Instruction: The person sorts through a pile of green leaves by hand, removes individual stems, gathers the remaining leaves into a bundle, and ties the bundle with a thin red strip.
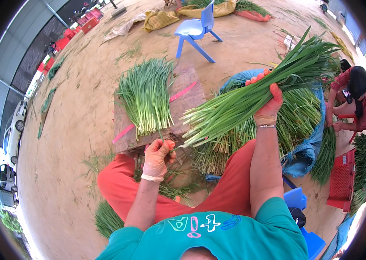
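Note:
My right hand (268,104), in a thin glove with orange fingertips, is wrapped round a large bunch of garlic chives (243,102). Their pale root ends point left and their green tips reach up to the right. My left hand (158,159), also gloved, is closed in a pinch on a thin chive stalk (179,147) just below the bunch's root ends. Ahead of that hand, a neat pile of garlic chives (146,95) lies on a low wooden board (187,97) with pink straps. Under the held bunch, more chives (295,115) fill a blue sheet (310,151).
A blue plastic chair (196,28) stands beyond the board. At the right a person in red (360,95) sits by a red crate (341,182) and more greens. Loose chives (109,219) lie by my left knee. Yellow sacks (161,20) lie at the back.

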`<state>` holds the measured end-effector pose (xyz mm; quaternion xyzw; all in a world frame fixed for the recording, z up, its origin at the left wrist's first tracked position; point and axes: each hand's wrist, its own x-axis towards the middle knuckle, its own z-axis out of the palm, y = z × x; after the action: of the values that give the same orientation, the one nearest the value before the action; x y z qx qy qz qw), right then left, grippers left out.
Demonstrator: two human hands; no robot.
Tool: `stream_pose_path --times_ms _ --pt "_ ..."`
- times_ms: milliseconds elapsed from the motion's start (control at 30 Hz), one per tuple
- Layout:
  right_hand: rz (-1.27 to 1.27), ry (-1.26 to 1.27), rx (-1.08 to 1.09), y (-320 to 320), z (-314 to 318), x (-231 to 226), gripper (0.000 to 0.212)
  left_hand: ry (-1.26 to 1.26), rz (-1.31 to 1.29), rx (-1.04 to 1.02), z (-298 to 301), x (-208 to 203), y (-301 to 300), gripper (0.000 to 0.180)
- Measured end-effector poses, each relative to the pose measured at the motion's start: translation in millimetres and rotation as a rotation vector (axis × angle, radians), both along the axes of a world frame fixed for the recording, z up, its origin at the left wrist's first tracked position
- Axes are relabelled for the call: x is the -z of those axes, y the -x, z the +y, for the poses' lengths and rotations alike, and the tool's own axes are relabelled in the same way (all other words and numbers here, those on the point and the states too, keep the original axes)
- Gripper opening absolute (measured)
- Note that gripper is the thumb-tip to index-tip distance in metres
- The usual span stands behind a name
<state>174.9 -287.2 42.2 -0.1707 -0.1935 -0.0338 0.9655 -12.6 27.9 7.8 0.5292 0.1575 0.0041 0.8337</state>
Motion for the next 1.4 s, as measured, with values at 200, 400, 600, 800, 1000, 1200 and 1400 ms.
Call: stream_pose_path --times_ms 200,400,600,800,1000,1200,1400 --pt "0.059 0.024 -0.020 -3 -2 0 0.045 -1.441 0.222 0.274 38 53 42 0.042" --pt "0.381 0.073 0.000 -12 6 7 0.037 -0.728 0.080 0.180 -38 9 -6 0.071" --pt "0.694 -0.009 0.103 -28 7 22 0.020 -0.684 -0.175 0.106 -41 18 -6 0.032" --pt "0.709 -0.021 0.242 -21 11 7 0.023 -1.008 0.191 0.212 49 79 45 0.028" --pt "0.767 -0.044 0.242 -20 17 6 0.025 -0.955 -0.307 -0.011 -9 35 11 0.027" --pt "0.778 -0.058 0.149 -18 39 14 0.030 -0.672 0.067 -0.042 -71 0 -49 0.025" --pt "0.707 -0.024 0.186 -5 52 0 0.030 0.003 0.351 -0.096 -74 23 -78 0.015"
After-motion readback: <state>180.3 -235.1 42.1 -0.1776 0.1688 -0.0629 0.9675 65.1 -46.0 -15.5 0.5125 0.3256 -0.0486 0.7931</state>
